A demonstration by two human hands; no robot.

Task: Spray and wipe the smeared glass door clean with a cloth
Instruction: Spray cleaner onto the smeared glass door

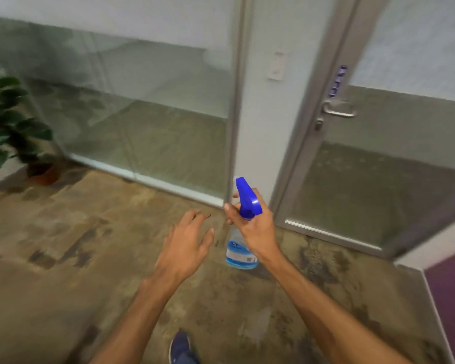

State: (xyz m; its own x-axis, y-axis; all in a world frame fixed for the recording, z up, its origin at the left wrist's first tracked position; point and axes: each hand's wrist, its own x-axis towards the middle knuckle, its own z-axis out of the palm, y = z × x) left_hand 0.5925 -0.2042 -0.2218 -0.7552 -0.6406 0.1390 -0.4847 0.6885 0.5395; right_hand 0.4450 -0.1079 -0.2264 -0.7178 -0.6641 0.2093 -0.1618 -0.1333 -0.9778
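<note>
My right hand [255, 229] grips the neck of a clear spray bottle [241, 254] with a blue trigger head and pale blue liquid, held upright above the floor in front of a white post. To the left of the bottle, my left hand [187, 243] hovers with its fingers spread and nothing in it. The glass door [378, 179] with a grey metal frame and a silver lever handle [339, 110] stands to the right, its upper part frosted. No cloth is in view.
A fixed glass wall panel [142, 114] runs to the left of the white post [263, 114]. A potted green plant [13, 127] stands at the far left. The floor is mottled brown carpet [90, 258]. My blue shoe [180, 348] shows at the bottom.
</note>
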